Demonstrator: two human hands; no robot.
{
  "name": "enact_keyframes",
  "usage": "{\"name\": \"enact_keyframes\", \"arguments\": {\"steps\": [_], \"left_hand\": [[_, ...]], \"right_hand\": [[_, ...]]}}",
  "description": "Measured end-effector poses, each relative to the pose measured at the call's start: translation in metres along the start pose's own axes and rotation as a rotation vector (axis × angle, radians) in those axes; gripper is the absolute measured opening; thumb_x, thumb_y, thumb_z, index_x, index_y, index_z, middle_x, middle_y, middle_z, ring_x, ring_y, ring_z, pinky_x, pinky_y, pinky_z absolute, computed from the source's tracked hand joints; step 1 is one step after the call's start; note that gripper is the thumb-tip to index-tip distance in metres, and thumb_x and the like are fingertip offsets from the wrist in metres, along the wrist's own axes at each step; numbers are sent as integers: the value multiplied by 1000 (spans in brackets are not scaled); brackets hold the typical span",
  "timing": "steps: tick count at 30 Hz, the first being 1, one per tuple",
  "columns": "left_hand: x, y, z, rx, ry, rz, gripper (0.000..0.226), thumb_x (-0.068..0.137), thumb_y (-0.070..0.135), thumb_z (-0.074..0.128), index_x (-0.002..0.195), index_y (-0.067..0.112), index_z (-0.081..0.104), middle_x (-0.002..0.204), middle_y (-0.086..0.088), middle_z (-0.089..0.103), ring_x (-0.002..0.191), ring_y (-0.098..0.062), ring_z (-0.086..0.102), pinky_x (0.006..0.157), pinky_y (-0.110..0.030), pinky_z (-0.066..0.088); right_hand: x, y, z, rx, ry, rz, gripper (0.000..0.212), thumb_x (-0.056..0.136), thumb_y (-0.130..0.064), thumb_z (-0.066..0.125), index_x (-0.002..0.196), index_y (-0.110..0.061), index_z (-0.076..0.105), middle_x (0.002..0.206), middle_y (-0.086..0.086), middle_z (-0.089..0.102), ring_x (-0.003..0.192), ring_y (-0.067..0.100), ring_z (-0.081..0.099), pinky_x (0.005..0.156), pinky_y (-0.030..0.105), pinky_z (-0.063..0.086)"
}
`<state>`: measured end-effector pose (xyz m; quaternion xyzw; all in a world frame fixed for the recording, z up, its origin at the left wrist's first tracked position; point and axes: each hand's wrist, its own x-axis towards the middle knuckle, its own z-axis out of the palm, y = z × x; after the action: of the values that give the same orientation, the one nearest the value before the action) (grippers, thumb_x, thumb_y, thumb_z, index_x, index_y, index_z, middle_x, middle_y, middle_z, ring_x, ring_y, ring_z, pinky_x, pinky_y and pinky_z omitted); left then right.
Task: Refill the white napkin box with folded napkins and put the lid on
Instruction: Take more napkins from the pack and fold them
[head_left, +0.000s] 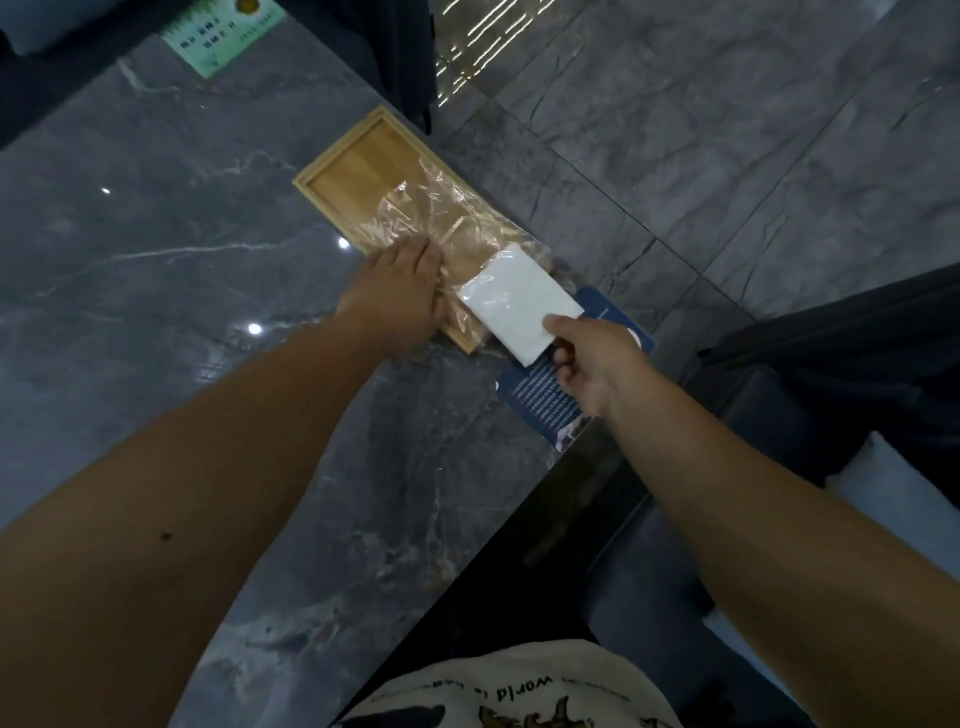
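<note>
Right fingers (563, 358) clamped on napkins (519, 306), left (400, 296) flat on wrapper (441, 208), over marble table (156, 260).

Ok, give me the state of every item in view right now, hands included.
Left hand: pressing the plastic wrapper flat on the tray.
Right hand: pinching the napkin stack's near corner.
Napkin stack: folded, partly out of the wrapper.
Plastic wrapper: open, crumpled.
Wooden tray: flat on the table, far end bare.
Blue leaflet: flat, at the table edge.

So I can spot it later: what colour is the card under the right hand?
Dark blue card with white print, seen in the head view.
</note>
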<state>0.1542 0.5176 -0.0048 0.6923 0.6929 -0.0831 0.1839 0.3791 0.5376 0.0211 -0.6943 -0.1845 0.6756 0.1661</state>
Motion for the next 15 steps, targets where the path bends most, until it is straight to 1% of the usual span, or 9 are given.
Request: {"name": "enact_keyframes", "arguments": {"steps": [4,6,7,9,11,12,15], "left_hand": [[0,2,-2,59,-1,-13,63,99,39,30,152,7,16,161,-16,14,148,-32,12,119,-49,12],[-1,4,-4,93,-10,-25,62,99,39,28,151,8,17,161,-15,14,148,-31,10,119,-52,11],[-2,5,-4,107,-17,-37,61,99,39,26,152,8,17,161,-14,14,149,-31,9,118,-53,10],[-3,7,-4,144,-25,-54,61,100,39,22,152,9,15,161,-13,13,149,-31,6,118,-55,8],[-4,9,-6,189,-24,-59,61,100,40,19,152,9,15,162,-13,12,149,-33,5,118,-56,7],[-4,9,-7,206,-21,-60,61,100,40,18,153,9,15,162,-13,12,149,-34,4,118,-56,5],[-5,11,-11,226,-14,-79,62,100,41,21,153,10,12,162,-13,5,149,-35,-1,118,-56,3]], "right_hand": [[0,-5,1,-6,-58,82,8,86,-19,68,89,-17,61,69,-2,56,50,5,41,43,18,32],[0,-5,-3,-47,-60,72,8,87,-20,66,91,-18,60,72,-2,56,53,6,42,43,19,34],[-1,-4,-6,-83,-41,38,9,87,-19,65,94,-17,60,76,-1,58,56,7,44,46,20,37],[-2,-1,-12,-151,-4,-67,15,88,-18,62,102,-17,59,86,0,62,67,10,53,55,24,44],[-5,5,-20,-150,17,-169,17,89,-15,58,106,-15,58,100,4,66,84,15,62,67,28,51],[-8,7,-24,-132,19,-210,17,90,-12,56,107,-13,57,105,6,66,90,17,63,70,30,54],[-22,11,-37,-93,33,-311,20,91,-9,55,110,-14,56,109,4,64,95,19,64,64,29,58]]}}
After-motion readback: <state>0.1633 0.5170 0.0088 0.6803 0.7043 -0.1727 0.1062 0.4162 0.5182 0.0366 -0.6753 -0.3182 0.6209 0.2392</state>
